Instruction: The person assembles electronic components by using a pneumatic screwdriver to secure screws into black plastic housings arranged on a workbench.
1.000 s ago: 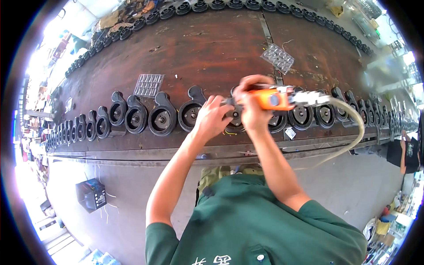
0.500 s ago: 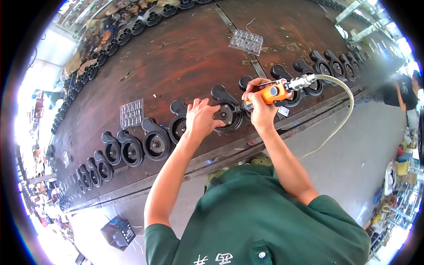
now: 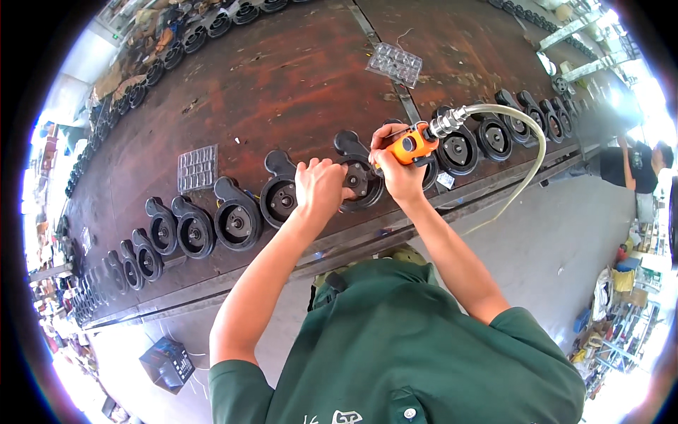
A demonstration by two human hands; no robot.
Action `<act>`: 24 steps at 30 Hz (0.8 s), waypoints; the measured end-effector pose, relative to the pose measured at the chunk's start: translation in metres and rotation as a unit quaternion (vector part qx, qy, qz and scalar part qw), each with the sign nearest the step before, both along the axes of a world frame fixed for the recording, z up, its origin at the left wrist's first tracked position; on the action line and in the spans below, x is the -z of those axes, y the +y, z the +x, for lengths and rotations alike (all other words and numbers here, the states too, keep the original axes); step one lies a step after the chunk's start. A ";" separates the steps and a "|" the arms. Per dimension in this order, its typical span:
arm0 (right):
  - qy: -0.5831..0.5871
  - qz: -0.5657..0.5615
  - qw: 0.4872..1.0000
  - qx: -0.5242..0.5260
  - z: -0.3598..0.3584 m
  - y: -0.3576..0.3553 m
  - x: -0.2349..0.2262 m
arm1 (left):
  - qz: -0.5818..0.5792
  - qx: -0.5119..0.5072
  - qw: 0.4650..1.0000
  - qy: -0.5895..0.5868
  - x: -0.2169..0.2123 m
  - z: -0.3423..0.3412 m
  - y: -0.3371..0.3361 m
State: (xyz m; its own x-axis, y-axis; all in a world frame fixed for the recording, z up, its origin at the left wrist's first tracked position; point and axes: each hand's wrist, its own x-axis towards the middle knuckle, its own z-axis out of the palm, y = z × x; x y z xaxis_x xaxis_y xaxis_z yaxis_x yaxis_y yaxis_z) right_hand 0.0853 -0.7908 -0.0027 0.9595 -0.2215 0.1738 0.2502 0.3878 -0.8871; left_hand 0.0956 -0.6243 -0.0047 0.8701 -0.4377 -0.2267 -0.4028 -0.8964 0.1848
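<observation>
A row of black round pump housings runs along the near edge of a long brown workbench (image 3: 282, 85). My left hand (image 3: 321, 185) rests on the rim of one housing (image 3: 360, 177), holding it steady. My right hand (image 3: 397, 173) grips an orange air tool (image 3: 413, 145), its tip pointing down at the centre of that same housing. A pale hose (image 3: 526, 169) leaves the tool's metal fitting and loops off the bench edge to the right.
Two clear plastic trays (image 3: 196, 168) (image 3: 394, 63) lie on the bench behind the housings. More housings (image 3: 233, 220) line the near edge and the far edge. A black box (image 3: 167, 364) sits on the grey floor. A person (image 3: 628, 166) stands at the right.
The view has swung, so the bench looks more tilted. Both hands stay on the same housing, my right hand still holding the orange tool against it.
</observation>
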 end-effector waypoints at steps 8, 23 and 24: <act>-0.009 -0.020 1.000 -0.013 -0.003 0.000 0.006 | -0.086 -0.012 0.996 -0.012 0.011 -0.005 0.006; -0.033 -0.039 0.999 -0.009 0.024 0.004 -0.005 | -0.008 -0.018 1.000 -0.010 0.011 -0.004 -0.008; -0.027 -0.028 0.999 -0.021 0.026 0.004 -0.008 | -0.012 -0.020 1.000 -0.011 0.011 -0.004 -0.007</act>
